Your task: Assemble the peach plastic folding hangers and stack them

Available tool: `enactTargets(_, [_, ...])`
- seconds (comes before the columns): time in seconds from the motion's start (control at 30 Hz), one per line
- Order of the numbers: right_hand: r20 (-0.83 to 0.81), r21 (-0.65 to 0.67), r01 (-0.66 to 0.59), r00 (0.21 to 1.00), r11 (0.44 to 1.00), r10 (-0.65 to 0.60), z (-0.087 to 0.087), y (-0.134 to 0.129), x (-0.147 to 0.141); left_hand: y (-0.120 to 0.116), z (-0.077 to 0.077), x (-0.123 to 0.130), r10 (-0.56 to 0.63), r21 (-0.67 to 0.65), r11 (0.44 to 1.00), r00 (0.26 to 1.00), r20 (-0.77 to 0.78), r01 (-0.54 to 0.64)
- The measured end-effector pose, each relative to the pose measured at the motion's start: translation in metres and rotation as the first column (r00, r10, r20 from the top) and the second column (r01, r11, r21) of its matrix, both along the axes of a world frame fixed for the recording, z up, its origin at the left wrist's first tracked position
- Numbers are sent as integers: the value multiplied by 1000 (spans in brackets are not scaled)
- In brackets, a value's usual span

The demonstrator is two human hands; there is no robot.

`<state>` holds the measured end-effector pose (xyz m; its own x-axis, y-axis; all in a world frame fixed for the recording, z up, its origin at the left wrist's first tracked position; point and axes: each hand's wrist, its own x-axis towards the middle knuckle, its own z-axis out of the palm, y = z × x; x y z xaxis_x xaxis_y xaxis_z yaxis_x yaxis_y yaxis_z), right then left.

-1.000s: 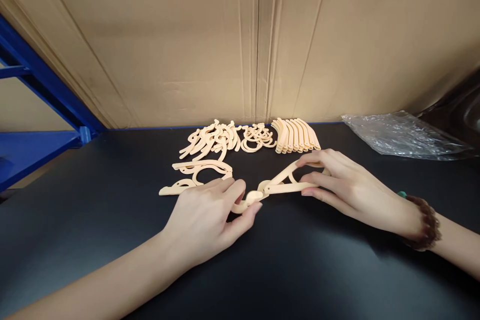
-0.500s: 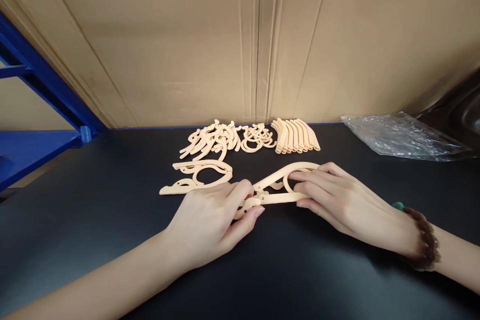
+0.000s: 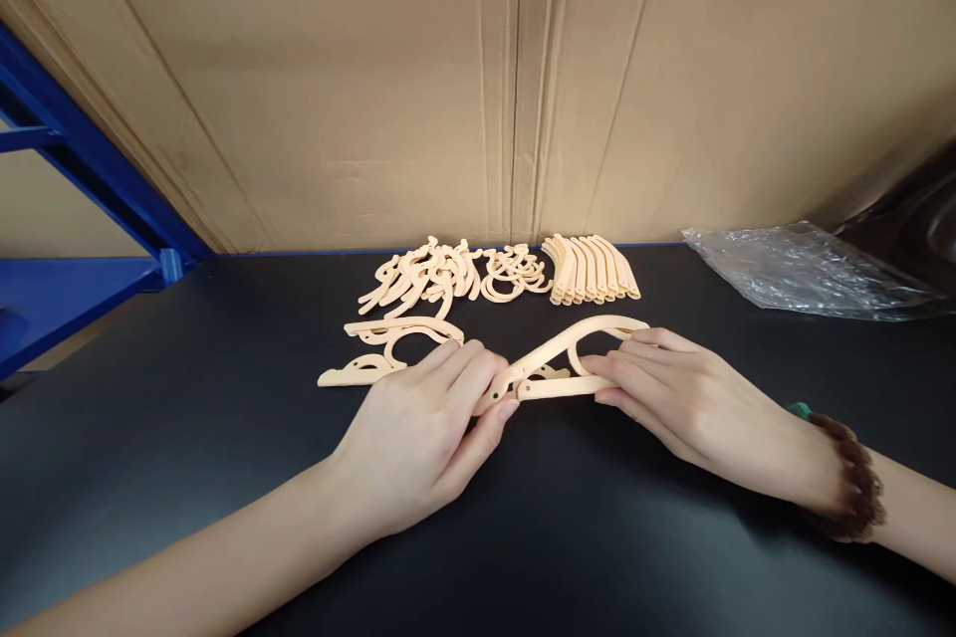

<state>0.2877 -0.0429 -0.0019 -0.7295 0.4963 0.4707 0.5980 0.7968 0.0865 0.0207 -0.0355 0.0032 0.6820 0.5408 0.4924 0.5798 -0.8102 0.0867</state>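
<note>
Both hands grip one cream folding hanger (image 3: 560, 348) above the black table. My left hand (image 3: 425, 418) pinches its left end, where small holes show, between thumb and fingers. Around the right end, my right hand (image 3: 679, 398) is closed, with fingers over the round inner loop. Another cream hanger assembly (image 3: 407, 326) lies on the table behind my left hand, which partly covers it. The tips of the held hanger's right end are hidden by my right fingers.
Behind lie a pile of curved cream arms (image 3: 422, 274), a heap of small hooks (image 3: 515, 271) and a row of cream arms (image 3: 594, 269). A clear plastic bag (image 3: 807, 269) is at the right on the black table (image 3: 186, 398). Cardboard stands behind; a blue frame (image 3: 97, 139) is left.
The held hanger's upper arm now reaches down to its left end by my left fingers, over the joint. My right hand has shifted slightly right.
</note>
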Motion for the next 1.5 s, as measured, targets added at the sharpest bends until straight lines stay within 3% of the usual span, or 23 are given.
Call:
enactTargets(0.3, [-4, -42, 2, 1000, 999, -2, 0, -6, -3, -1, 1, 0, -26, -88, 996, 1000, -11, 25])
enactTargets(0.8, [13, -3, -28, 1000, 1000, 28, 0, -7, -5, -2, -8, 1, 45, 8, 999, 994, -101, -44])
enactTargets(1.1, [-5, 34, -13, 1000, 999, 13, -3, -9, -6, -2, -11, 1, 26, 73, 997, 989, -146, -16])
enactTargets(1.37, [-41, -109, -14, 999, 994, 9, -4, -11, -6, -1, -13, -1, 66, 109, 993, 967, -245, -40])
enactTargets(1.5, [-37, -111, -10, 999, 994, 6, -4, -11, -6, -2, -13, 0, 30, 89, 996, 970, -241, -8])
